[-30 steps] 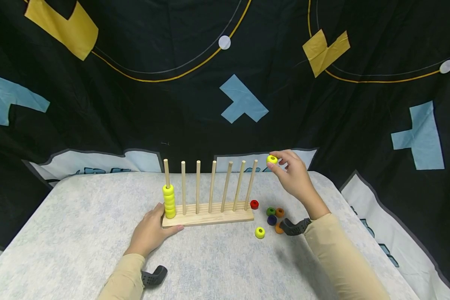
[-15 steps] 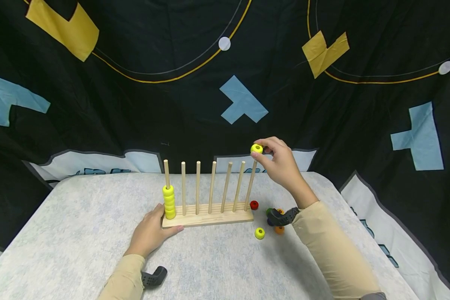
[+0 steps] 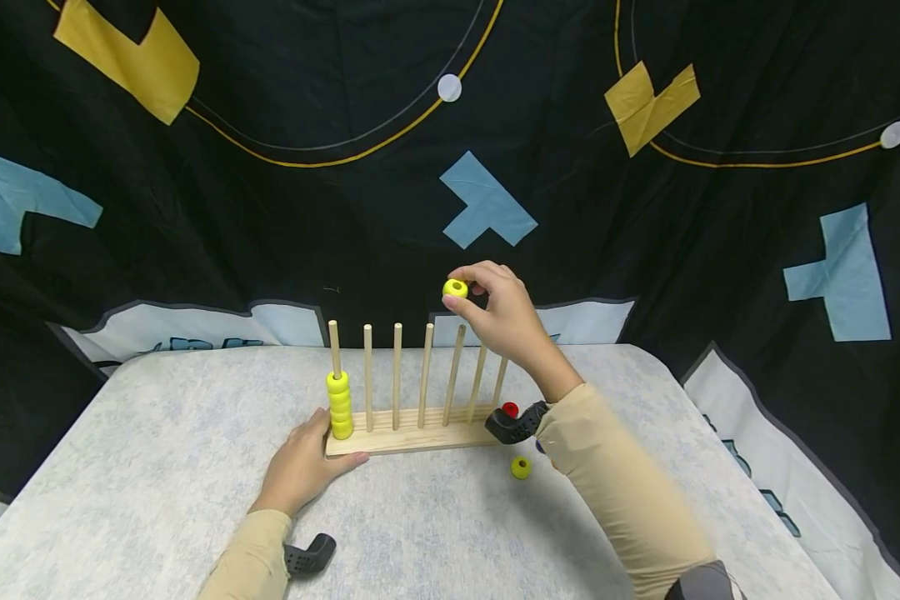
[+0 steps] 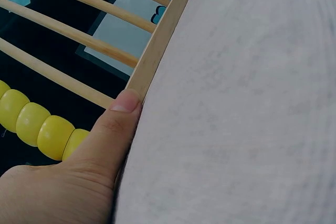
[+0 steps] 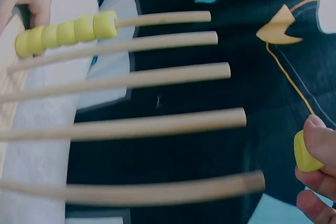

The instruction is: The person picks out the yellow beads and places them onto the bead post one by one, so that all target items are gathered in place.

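A wooden peg rack (image 3: 420, 438) with a row of upright pegs stands on the table. Stacked on its leftmost peg are several yellow beads (image 3: 339, 406). My left hand (image 3: 296, 467) holds the rack's left end, and in the left wrist view its thumb (image 4: 123, 114) lies along the base's edge. Above the pegs right of the middle, my right hand (image 3: 502, 312) pinches a yellow bead (image 3: 455, 288) between thumb and fingers. That bead (image 5: 305, 153) is apart from the pegs in the right wrist view, its hole hidden there.
A loose yellow bead (image 3: 521, 467) lies in front of the rack's right end. Near that end sits a red bead (image 3: 510, 409), close to my right wrist's black strap piece. My right sleeve (image 3: 607, 475) covers most of the other loose beads. A dark cloth hangs behind the table.
My right hand has carried the yellow bead leftward and slightly up, from beyond the rack's right end to over its pegs. The left hand stays in place on the rack.
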A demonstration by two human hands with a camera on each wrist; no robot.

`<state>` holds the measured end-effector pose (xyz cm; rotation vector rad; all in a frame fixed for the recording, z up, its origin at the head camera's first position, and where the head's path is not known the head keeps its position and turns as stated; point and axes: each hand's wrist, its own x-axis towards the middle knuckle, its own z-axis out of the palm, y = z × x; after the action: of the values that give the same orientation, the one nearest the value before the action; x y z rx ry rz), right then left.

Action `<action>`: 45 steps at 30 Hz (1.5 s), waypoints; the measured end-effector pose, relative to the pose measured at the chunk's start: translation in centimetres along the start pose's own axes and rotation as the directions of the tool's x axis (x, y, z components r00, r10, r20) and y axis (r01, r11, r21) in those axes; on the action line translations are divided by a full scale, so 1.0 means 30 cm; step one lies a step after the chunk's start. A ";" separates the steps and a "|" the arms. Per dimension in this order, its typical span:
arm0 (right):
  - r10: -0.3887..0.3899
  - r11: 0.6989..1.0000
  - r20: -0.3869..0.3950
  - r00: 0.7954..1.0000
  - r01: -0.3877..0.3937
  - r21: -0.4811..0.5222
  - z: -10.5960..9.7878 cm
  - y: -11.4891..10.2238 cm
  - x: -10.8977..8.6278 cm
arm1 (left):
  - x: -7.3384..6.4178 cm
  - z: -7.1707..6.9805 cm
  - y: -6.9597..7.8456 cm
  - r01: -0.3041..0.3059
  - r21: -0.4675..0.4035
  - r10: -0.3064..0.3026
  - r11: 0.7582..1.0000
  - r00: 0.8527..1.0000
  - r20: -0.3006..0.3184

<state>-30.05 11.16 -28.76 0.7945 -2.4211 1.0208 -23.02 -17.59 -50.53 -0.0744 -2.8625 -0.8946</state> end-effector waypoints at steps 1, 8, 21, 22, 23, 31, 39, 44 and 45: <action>-0.004 1.000 0.008 1.000 0.004 0.000 0.009 -0.008 0.005 | 0.000 0.000 0.000 0.001 0.000 -0.001 1.000 1.000 0.001; -0.015 1.000 0.038 0.999 0.014 0.006 0.071 -0.056 0.032 | 0.001 0.000 0.002 0.000 0.013 0.000 1.000 1.000 0.001; -0.017 1.000 0.104 0.994 0.018 -0.006 0.182 -0.140 0.074 | 0.002 -0.003 0.003 0.005 0.018 -0.005 1.000 1.000 0.010; -0.023 1.000 0.108 0.994 0.024 -0.013 0.192 -0.147 0.077 | 0.002 -0.004 0.003 0.006 0.018 -0.006 1.000 1.000 0.011; -0.029 0.999 0.112 0.993 0.031 -0.015 0.201 -0.154 0.079 | 0.003 -0.005 0.003 0.009 0.019 -0.009 1.000 1.000 0.013; -0.061 0.998 0.158 0.986 0.065 -0.024 0.261 -0.207 0.086 | 0.002 -0.010 0.008 0.017 0.018 -0.017 1.000 1.000 0.021; -0.083 0.993 0.202 0.976 0.097 -0.064 0.287 -0.238 0.081 | 0.002 -0.004 0.000 0.009 0.005 -0.009 1.000 1.000 0.015; -0.087 0.991 0.216 0.973 0.106 -0.079 0.296 -0.240 0.085 | 0.001 -0.002 0.000 -0.004 -0.002 0.004 1.000 1.000 0.004; -0.086 0.991 0.220 0.972 0.106 -0.080 0.298 -0.240 0.086 | 0.002 -0.003 0.000 -0.002 -0.003 0.002 1.000 1.000 0.003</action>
<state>-28.63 -0.51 -29.49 1.0275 -2.5596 0.8176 -23.05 -17.62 -50.45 -0.0793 -2.8633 -0.8986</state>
